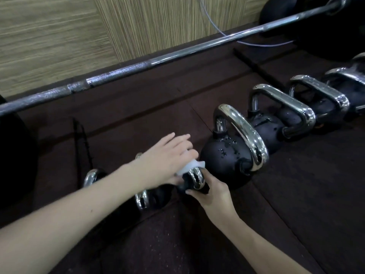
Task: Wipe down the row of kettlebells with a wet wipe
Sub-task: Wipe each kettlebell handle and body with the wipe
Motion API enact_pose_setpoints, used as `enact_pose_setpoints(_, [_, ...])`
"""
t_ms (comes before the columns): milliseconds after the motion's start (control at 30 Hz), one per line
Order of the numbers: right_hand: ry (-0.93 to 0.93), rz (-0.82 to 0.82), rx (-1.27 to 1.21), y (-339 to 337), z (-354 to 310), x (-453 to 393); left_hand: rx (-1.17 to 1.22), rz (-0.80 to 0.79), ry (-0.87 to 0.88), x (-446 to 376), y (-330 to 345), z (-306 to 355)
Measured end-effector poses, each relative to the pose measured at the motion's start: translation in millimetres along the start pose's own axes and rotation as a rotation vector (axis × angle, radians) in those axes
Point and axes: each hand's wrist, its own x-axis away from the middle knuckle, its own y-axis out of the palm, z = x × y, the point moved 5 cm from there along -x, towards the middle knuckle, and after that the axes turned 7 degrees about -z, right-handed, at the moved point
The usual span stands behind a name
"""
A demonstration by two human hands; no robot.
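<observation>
A row of black kettlebells with chrome handles runs from lower left to upper right on the dark rubber floor. My left hand (167, 155) presses a white wet wipe (190, 168) onto the chrome handle of a small kettlebell (196, 179). My right hand (214, 193) grips that small kettlebell's body from the near side. Just beyond it stands a bigger kettlebell (225, 155) with water drops on its black body. Two smaller kettlebells (143, 198) lie partly hidden under my left forearm.
A long steel barbell (158, 59) lies diagonally along the wood-grain wall, with black plates (316, 26) at its far right end. Several more kettlebells (308, 103) continue the row to the right. A thin grey cable (256, 44) trails on the floor by the wall.
</observation>
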Motion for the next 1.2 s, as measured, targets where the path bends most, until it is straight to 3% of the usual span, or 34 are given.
enact_pose_setpoints(167, [-0.023,0.034,-0.036,0.3,-3.3,0.9,-0.034,-0.096,0.009,-20.9,-7.0,-27.4])
enact_pose_setpoints(433, [0.064,0.014,0.019,-2.0,2.9,1.6,-0.099,-0.032,0.238,-35.2,2.8,32.4])
enact_pose_setpoints(500, [0.052,0.005,0.010,-1.0,-0.1,0.2,-0.048,-0.021,0.202,-29.8,-5.6,21.4])
enact_pose_setpoints(633, [0.007,0.001,-0.016,-0.5,-2.0,-1.2,-0.028,-0.208,0.038,-25.2,-12.9,1.5])
enact_pose_setpoints(767, [0.062,0.001,-0.003,-1.2,5.3,0.0,0.055,-0.112,-0.084,-17.6,-15.3,14.2])
enact_pose_setpoints(933, [0.001,0.150,0.220,-5.7,-3.7,1.0,0.008,-0.004,0.025,-13.5,-8.6,54.4])
enact_pose_setpoints(1000, [0.020,0.073,0.147,-2.1,0.2,-1.2,0.028,0.024,-0.022,-15.2,-14.6,36.0])
enact_pose_setpoints(1100, [0.034,0.013,0.050,1.6,4.9,-2.0,0.150,-0.085,-0.219,-19.1,-12.0,-9.7])
enact_pose_setpoints(1200, [-0.010,0.052,0.028,2.7,5.5,-2.3,0.201,-0.097,-0.250,-24.9,-5.6,-17.3])
